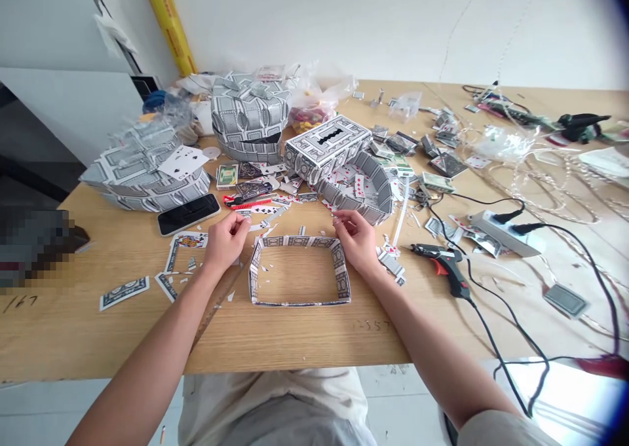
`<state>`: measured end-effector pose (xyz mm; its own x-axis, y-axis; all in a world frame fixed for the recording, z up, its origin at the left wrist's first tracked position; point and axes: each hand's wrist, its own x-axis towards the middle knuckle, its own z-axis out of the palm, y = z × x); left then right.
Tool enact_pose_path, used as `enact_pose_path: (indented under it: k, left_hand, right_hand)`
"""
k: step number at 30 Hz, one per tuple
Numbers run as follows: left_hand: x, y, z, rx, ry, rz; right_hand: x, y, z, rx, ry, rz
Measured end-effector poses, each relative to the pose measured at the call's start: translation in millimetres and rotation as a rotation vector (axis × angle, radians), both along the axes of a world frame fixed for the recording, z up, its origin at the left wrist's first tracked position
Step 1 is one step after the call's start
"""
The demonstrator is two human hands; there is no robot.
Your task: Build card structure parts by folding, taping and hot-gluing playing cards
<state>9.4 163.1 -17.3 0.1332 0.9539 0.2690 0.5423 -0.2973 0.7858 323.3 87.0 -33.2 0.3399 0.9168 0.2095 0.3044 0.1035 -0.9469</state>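
A four-sided frame of joined playing cards [299, 298], patterned in black and white, lies on the table between my hands with bare wood inside it. My left hand [228, 240] is closed beyond its far left corner, fingertips pressed together; anything in them is too small to make out. Close to the far right corner is my right hand [354, 240], fingers curled in to the thumb, their contents unclear. Behind the frame lie card scraps and a red utility knife [248, 202]. A ruler [216, 312] is partly under my left forearm.
A black glue gun [445, 266] with its cord lies right, near a white power strip [506, 233]. A phone [189, 215] is at left. Behind stand card-woven baskets [147, 171], a card-covered box [327, 146] and a curved card tray [378, 187]. Loose cables spread across the right.
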Motion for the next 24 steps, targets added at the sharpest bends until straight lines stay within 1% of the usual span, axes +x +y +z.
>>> enact_pose_path:
  k: [5, 18, 24]
  left_hand:
    - [-0.9, 0.4, -2.4, 0.000, 0.007, -0.004]
    - [0.7, -1.6, 2.5, -0.012, 0.009, -0.005]
    - [1.2, 1.6, 2.8, -0.014, 0.008, 0.008]
  right_hand:
    - [1.0, -0.2, -2.2, -0.007, 0.007, -0.004]
    - [1.3, 0.0, -3.2, -0.015, 0.010, -0.004]
    - [2.0, 1.6, -2.3, -0.021, 0.019, 0.005]
